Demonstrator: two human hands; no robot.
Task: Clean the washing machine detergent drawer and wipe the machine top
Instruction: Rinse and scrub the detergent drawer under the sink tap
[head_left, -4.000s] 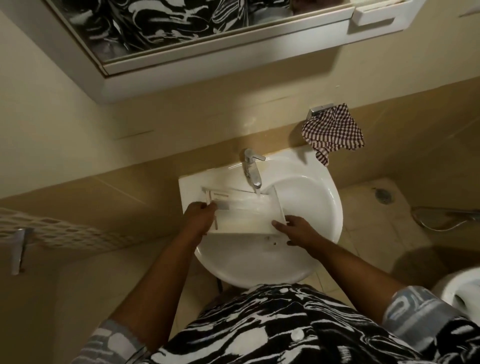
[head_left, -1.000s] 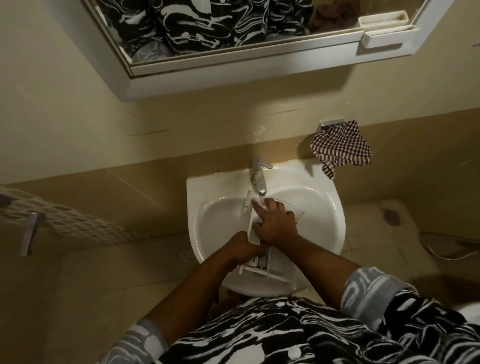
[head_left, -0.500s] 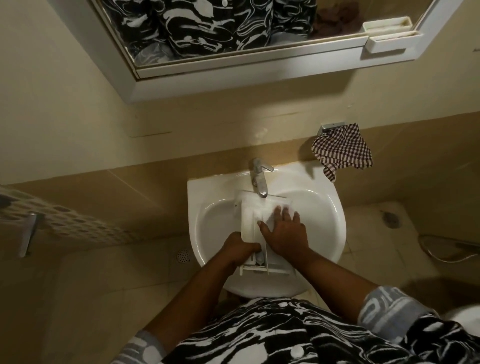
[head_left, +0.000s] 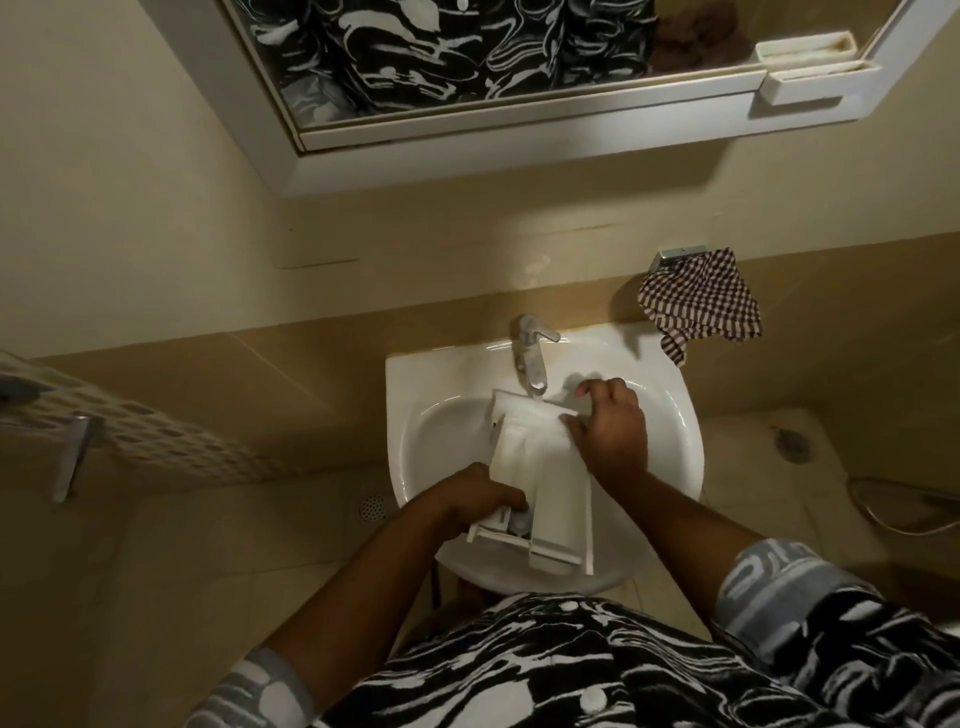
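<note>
We judge the task to be in its first half: the detergent drawer (head_left: 535, 467) is out and being washed, and the machine top, out of view, is left to wipe.
The drawer lies in the sink (head_left: 415, 374), far end under the tap (head_left: 530, 358). Our left hand (head_left: 483, 501) grips its near end, and our right hand (head_left: 610, 428) curls round its far corner.

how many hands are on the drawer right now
2. The left hand grips the detergent drawer at its near end over the sink; the right hand holds its far right corner by the tap.
</note>
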